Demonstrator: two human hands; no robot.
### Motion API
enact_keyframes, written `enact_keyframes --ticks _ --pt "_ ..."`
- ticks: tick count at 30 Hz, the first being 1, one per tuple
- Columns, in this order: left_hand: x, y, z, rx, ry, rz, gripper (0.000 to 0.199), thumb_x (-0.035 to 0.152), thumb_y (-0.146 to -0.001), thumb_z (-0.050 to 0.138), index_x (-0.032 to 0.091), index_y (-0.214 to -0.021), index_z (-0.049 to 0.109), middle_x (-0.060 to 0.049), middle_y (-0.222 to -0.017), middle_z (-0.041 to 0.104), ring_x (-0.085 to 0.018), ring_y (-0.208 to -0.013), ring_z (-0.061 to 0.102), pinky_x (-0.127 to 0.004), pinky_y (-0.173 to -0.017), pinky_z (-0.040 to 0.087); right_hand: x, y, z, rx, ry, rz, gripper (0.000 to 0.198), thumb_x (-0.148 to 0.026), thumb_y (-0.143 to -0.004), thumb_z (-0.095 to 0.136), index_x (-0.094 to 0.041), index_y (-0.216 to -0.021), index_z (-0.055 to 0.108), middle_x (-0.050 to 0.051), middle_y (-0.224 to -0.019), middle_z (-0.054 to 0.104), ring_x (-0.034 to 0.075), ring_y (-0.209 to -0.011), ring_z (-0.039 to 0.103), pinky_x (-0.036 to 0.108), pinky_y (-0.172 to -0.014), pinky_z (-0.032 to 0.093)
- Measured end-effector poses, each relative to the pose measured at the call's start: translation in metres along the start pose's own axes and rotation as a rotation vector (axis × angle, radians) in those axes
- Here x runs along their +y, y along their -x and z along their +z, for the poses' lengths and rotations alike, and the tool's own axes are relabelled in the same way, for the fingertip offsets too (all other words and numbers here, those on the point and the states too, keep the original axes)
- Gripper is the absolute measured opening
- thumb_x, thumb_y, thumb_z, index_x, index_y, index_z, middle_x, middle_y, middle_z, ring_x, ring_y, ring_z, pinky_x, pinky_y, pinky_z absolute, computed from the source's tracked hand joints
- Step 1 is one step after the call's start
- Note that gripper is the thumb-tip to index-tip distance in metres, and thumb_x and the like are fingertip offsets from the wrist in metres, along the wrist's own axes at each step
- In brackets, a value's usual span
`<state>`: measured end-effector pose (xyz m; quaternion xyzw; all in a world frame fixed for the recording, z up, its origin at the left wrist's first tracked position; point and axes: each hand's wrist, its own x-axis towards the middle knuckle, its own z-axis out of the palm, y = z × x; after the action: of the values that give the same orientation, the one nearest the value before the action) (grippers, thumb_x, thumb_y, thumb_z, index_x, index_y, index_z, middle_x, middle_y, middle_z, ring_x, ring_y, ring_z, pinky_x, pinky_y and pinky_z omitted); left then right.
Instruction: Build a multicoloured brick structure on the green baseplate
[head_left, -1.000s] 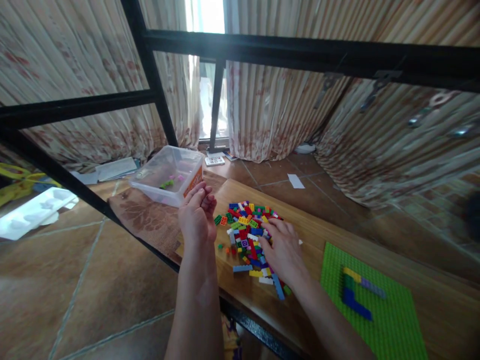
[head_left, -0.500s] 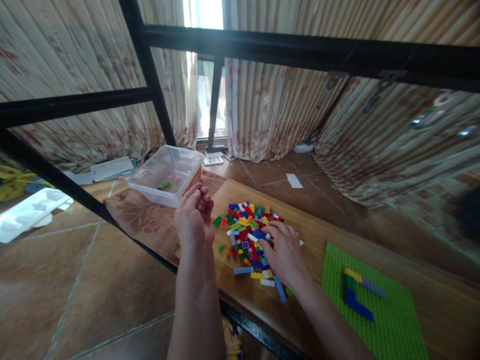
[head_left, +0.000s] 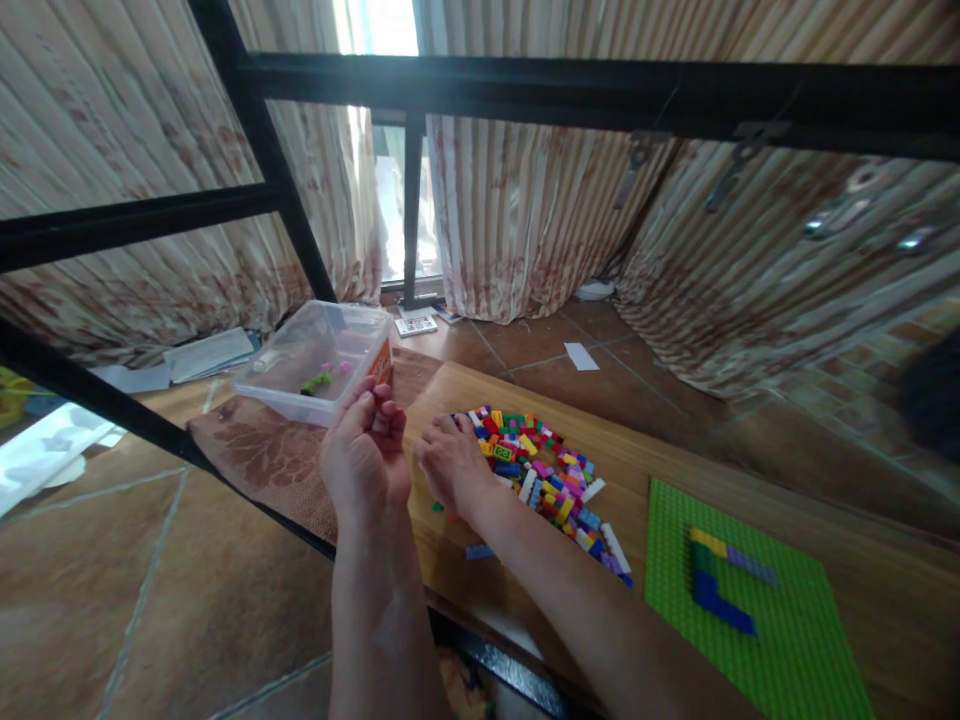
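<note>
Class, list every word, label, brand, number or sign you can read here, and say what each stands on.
None can be read.
Orange label on the plastic box: pale marks, too blurred to read.
White card on the floor: dark marks, too small to read.
Toy bricks: no lettering that can be made out.

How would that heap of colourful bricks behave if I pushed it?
The heap of bricks looks loose, so it would probably spread apart rather than move as one. Flat, boxy sides suggest its pieces may slide or tumble more than roll. Being small and plastic-looking, each is probably light and stiff.
</note>
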<state>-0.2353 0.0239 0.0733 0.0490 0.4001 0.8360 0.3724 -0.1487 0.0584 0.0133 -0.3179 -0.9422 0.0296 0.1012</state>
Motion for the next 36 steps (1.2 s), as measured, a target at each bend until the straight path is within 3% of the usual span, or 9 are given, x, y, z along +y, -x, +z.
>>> enact_keyframes --ticks 4,7,11,15,18,22,27,30,36 --pt "0.001 0.000 0.002 0.016 0.008 -0.015 0.012 0.009 -0.073 0.059 0.017 -0.080 0.066 0.004 -0.067 0.062 -0.003 -0.051 0.052 -0.015 -0.055 0.046 -0.002 0.007 -0.002 0.047 -0.024 -0.024 0.017 -0.016 -0.091 0.050 -0.018 -0.087 0.067 0.008 -0.093 0.069 0.023 -0.105 0.051 0.043 -0.096 0.033" --pt "0.004 0.003 0.007 0.040 0.012 -0.031 0.015 0.006 -0.073 0.055 0.017 -0.076 0.065 0.004 -0.065 0.061 -0.003 -0.050 0.050 -0.014 -0.052 0.045 -0.005 0.025 -0.015 0.193 -0.169 0.012 0.016 -0.025 -0.094 0.052 -0.019 -0.092 0.066 0.006 -0.095 0.069 0.022 -0.104 0.052 0.039 -0.093 0.038" --pt "0.004 0.008 0.016 0.048 -0.019 -0.038 0.017 0.003 -0.072 0.053 0.016 -0.074 0.064 0.004 -0.063 0.059 -0.003 -0.049 0.049 -0.013 -0.050 0.045 -0.003 0.081 -0.042 0.432 -0.455 0.237 0.011 -0.027 -0.092 0.057 -0.021 -0.097 0.065 0.005 -0.099 0.068 0.018 -0.096 0.057 0.032 -0.087 0.045" --pt "-0.012 0.018 0.028 -0.049 -0.072 -0.047 0.016 0.004 -0.071 0.056 0.016 -0.072 0.066 0.002 -0.065 0.060 -0.004 -0.050 0.049 -0.013 -0.049 0.045 0.010 0.167 -0.058 0.509 -0.665 0.572 0.012 -0.027 -0.092 0.055 -0.023 -0.097 0.066 0.003 -0.094 0.068 0.015 -0.085 0.062 0.028 -0.076 0.049" --pt "-0.037 0.033 0.039 -0.180 -0.126 -0.036 0.012 0.008 -0.067 0.062 0.015 -0.074 0.068 0.002 -0.068 0.062 -0.004 -0.053 0.052 -0.014 -0.052 0.047 0.031 0.228 -0.058 0.591 -0.763 0.860 0.019 -0.035 -0.087 0.061 -0.023 -0.101 0.068 0.003 -0.092 0.069 0.017 -0.084 0.064 0.029 -0.074 0.051" --pt "-0.082 0.072 0.052 -0.366 -0.281 -0.126 0.018 0.017 -0.062 0.071 0.013 -0.079 0.069 0.000 -0.071 0.066 -0.007 -0.059 0.057 -0.016 -0.057 0.047 0.069 0.293 -0.052 0.784 -0.853 1.055 0.037 -0.044 -0.082 0.064 -0.021 -0.111 0.067 0.007 -0.096 0.070 0.018 -0.081 0.065 0.032 -0.069 0.055" --pt "-0.134 0.140 0.046 -0.846 -0.695 -0.144 0.017 0.027 -0.076 0.064 0.014 -0.086 0.070 -0.002 -0.076 0.069 -0.012 -0.067 0.061 -0.023 -0.062 0.049 0.099 0.346 -0.049 0.720 -0.702 1.050 0.028 -0.036 -0.083 0.061 -0.020 -0.105 0.068 0.007 -0.099 0.069 0.019 -0.089 0.065 0.036 -0.081 0.053" --pt "-0.152 0.167 0.035 -1.211 -0.938 0.046 0.017 0.024 -0.085 0.055 0.016 -0.089 0.069 -0.003 -0.080 0.069 -0.015 -0.072 0.063 -0.027 -0.067 0.049 0.102 0.359 -0.050 0.614 -0.633 1.034 0.022 -0.029 -0.083 0.060 -0.021 -0.101 0.068 0.006 -0.099 0.069 0.019 -0.090 0.065 0.035 -0.082 0.052" --pt "-0.173 0.179 0.024 -1.424 -1.171 0.365 0.021 0.016 -0.090 0.048 0.016 -0.099 0.067 -0.008 -0.096 0.069 -0.019 -0.089 0.065 -0.033 -0.080 0.052 0.104 0.362 -0.053 0.499 -0.542 0.955 0.021 -0.022 -0.083 0.059 -0.024 -0.101 0.069 0.004 -0.101 0.069 0.020 -0.099 0.061 0.038 -0.091 0.047"
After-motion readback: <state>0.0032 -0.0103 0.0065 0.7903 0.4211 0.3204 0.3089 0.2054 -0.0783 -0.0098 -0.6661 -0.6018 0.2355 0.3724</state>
